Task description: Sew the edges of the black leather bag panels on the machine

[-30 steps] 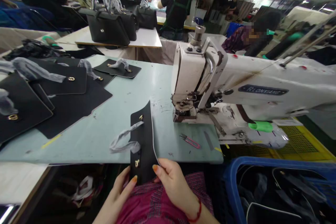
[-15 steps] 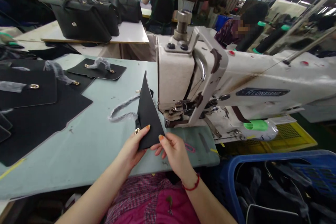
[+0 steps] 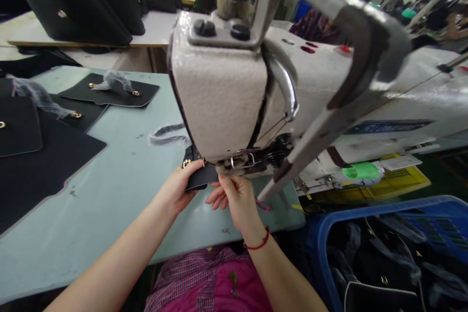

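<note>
A black leather bag panel (image 3: 200, 178) lies low at the head of the white sewing machine (image 3: 219, 87), its far part hidden behind the machine head. My left hand (image 3: 180, 186) grips its left edge, thumb on top, beside a gold ring fitting (image 3: 186, 162). From the panel a plastic-wrapped handle (image 3: 168, 134) stretches back over the pale green table (image 3: 120, 195). My right hand (image 3: 234, 195) pinches the panel's near right edge just under the needle area, its other fingers loosely curled below.
Flat black panels (image 3: 54, 156) cover the table's left side, and another panel with a wrapped handle (image 3: 113, 90) lies behind. Finished black handbags (image 3: 73, 9) stand on a farther table. At my right, a blue basket (image 3: 321, 239) holds more black pieces.
Both hands have brought the panel from a raised, upright tilt down to near flat, with its far part now behind the machine head. My view has moved closer to the machine.
</note>
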Tool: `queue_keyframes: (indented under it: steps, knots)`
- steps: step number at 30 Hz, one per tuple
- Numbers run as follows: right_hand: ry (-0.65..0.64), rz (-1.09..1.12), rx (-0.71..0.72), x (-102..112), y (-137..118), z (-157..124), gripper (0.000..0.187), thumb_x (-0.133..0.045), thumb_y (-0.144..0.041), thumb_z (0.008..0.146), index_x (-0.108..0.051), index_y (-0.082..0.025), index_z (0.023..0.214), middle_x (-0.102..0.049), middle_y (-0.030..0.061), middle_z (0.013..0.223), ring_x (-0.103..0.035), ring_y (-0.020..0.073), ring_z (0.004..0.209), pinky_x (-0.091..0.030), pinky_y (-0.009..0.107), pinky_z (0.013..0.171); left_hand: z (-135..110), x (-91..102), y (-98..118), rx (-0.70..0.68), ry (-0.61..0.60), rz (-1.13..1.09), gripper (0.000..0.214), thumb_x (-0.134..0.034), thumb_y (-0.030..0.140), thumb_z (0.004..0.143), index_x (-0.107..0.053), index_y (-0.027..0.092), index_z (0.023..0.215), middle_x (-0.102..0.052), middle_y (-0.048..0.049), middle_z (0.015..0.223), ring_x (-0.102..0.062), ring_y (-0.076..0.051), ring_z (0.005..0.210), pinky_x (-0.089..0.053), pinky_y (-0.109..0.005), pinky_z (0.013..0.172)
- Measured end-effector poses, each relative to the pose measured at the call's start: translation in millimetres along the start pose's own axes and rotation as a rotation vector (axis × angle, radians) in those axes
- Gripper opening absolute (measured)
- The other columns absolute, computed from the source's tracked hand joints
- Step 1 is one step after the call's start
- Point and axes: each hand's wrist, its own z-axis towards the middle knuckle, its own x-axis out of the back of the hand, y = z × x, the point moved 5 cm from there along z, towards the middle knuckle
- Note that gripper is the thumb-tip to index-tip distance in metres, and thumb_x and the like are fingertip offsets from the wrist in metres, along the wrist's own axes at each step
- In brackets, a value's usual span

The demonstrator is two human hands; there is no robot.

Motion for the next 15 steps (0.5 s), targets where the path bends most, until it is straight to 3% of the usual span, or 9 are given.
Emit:
queue_keyframes:
  steps: [10, 15]
  knots:
    - [0.012, 0.022, 0.009, 0.7, 3.2, 1.5, 0.052, -0.048, -0.058, 0.09, -0.067, -0.012, 0.076, -0.07, 0.0066, 0.058, -0.06, 0.011, 0.043, -0.035, 0.018, 0.041, 0.9, -5.1, 8.1, -0.036, 0.019, 0.038, 0.03, -0.079, 0.026, 0.055, -0.068, 0.012, 0.08, -0.072, -0.0039, 0.071, -0.064, -0.016, 0.056, -0.045, -0.022, 0.05]
    - [0.018, 0.021, 0.029, 0.0, -2.3, -0.5, 0.048, -0.051, -0.054, 0.091, -0.065, -0.013, 0.071, -0.068, 0.005, 0.055, -0.056, 0.0086, 0.04, -0.034, 0.016, 0.041, 1.2, 0.4, 8.8, -0.04, 0.024, 0.031, 0.034, -0.082, 0.026, 0.051, -0.069, 0.012, 0.079, -0.073, -0.0049, 0.073, -0.065, -0.017, 0.061, -0.048, -0.023, 0.053]
